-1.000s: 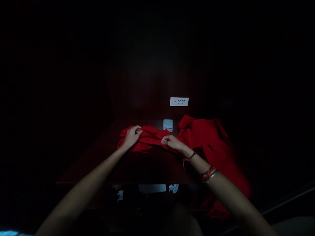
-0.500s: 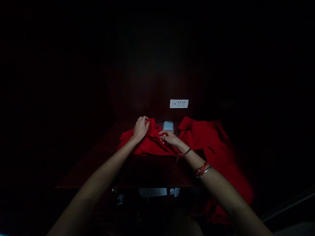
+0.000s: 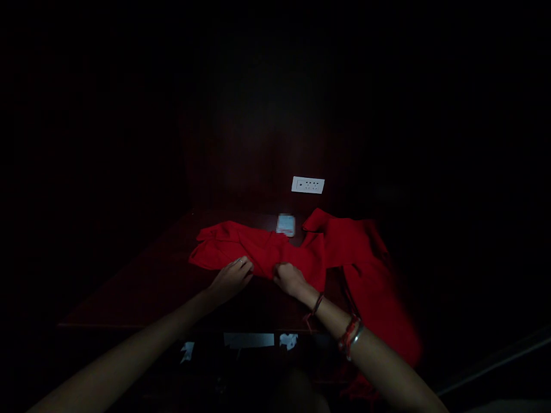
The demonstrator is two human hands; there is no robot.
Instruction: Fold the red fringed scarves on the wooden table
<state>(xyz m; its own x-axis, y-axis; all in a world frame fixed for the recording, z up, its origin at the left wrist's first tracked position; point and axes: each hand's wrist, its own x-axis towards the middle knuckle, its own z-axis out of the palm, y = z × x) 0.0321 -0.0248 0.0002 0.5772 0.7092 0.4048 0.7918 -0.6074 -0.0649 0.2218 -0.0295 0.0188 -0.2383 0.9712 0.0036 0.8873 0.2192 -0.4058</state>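
Note:
A length of red cloth [image 3: 258, 244] lies rumpled across the dark tabletop [image 3: 142, 287]. My left hand [image 3: 236, 276], with a ring on one finger, has its fingers closed on the near edge of this cloth. A short way to the right, my right hand [image 3: 290, 279] grips the same near edge with curled fingers. Bracelets and red threads circle my right wrist and forearm. What kind of garment or fabric piece the cloth is, I cannot tell in this dim light.
More red cloth [image 3: 374, 275] spreads to the right and hangs over the table's front. A phone [image 3: 286, 225] lies behind the cloth. On the back wall is a white socket panel [image 3: 308, 184]. Pale papers [image 3: 248, 340] show below the table edge.
Both hands have come toward me, from the cloth's upper part to its near edge. The bunched cloth now lies flatter and stretches wider to the left. The view has shifted slightly.

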